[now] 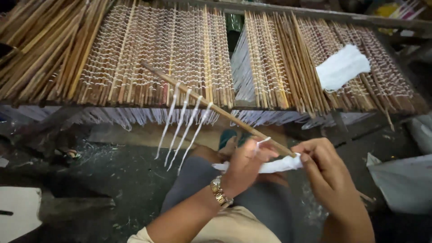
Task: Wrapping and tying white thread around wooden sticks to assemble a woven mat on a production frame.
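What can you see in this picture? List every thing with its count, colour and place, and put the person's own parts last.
Stick: one, light brown, slanting from the rack down to both hands.
Hanging strips: four, white, tied along the stick.
Cloth strip: one, white, between the two hands.
Rack of sticks: one, brown sticks bound with white thread, across the top; sticks too many to count.
White bundle: one, white, lying on the rack at right.
Sack: one, whitish, on the floor at right.
Wristwatch: one, gold, on the left wrist.
Left hand: grip on the cloth strip.
Right hand: grip on the stick's near end.
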